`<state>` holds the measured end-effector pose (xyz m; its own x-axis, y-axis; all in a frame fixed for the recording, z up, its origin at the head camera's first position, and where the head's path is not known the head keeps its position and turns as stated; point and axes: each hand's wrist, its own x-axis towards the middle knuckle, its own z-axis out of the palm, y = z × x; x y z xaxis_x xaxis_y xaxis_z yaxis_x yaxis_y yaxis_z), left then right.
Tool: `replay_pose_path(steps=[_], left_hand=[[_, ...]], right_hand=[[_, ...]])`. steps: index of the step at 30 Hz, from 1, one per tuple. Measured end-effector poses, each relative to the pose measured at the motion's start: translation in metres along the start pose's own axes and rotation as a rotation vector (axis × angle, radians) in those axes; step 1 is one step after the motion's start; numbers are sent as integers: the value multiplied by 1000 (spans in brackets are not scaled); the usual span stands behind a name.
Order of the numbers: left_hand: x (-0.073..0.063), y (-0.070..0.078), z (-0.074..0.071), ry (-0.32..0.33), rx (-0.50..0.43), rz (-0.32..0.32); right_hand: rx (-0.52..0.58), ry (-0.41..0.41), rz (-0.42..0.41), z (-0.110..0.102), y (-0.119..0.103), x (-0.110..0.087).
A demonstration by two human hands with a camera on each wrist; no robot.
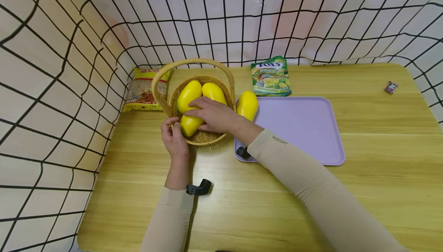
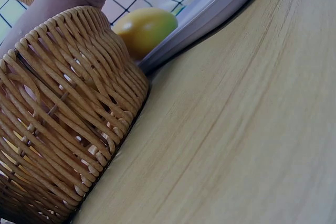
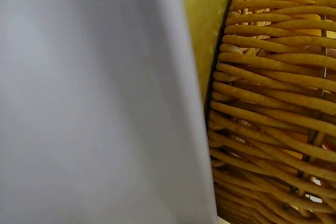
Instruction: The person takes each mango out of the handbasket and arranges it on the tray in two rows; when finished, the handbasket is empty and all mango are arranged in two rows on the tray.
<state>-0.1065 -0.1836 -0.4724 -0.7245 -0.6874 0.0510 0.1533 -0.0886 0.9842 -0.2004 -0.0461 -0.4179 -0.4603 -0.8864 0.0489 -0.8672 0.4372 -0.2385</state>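
Note:
A round wicker basket (image 1: 207, 140) with a tall arched handle holds three yellow mangoes. My right hand (image 1: 216, 116) reaches in over the rim and grips the front mango (image 1: 191, 124), fingers over its top. Behind it in the basket lie a left mango (image 1: 189, 92) and a right mango (image 1: 214, 91). My left hand (image 1: 174, 138) holds the basket's near left rim, fingers curled at the foot of the handle. Another mango (image 1: 247, 105) rests at the left edge of the lilac tray (image 1: 297, 129). Both wrist views show the woven basket wall (image 2: 79, 93) close up, neither hand's fingers plainly.
Behind the tray lies a green candy bag (image 1: 271, 77). A yellow food packet (image 1: 145, 90) sits left of the basket, and a small purple wrapped sweet (image 1: 391, 87) at the far right. Black wire mesh (image 1: 225, 21) borders the wooden table (image 1: 221, 206).

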Motion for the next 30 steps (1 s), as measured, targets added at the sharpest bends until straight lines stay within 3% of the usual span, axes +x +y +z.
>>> replay_pose_path(steps=[19, 26, 30], left_hand=[[-1, 1, 1, 4, 3, -9], [-1, 0, 0, 2, 27, -23], [0, 0, 0, -5, 22, -1]], right_hand=[[-78, 43, -34, 2, 0, 0], [-108, 102, -14, -2, -3, -5], [-100, 152, 1, -10, -4, -10]])
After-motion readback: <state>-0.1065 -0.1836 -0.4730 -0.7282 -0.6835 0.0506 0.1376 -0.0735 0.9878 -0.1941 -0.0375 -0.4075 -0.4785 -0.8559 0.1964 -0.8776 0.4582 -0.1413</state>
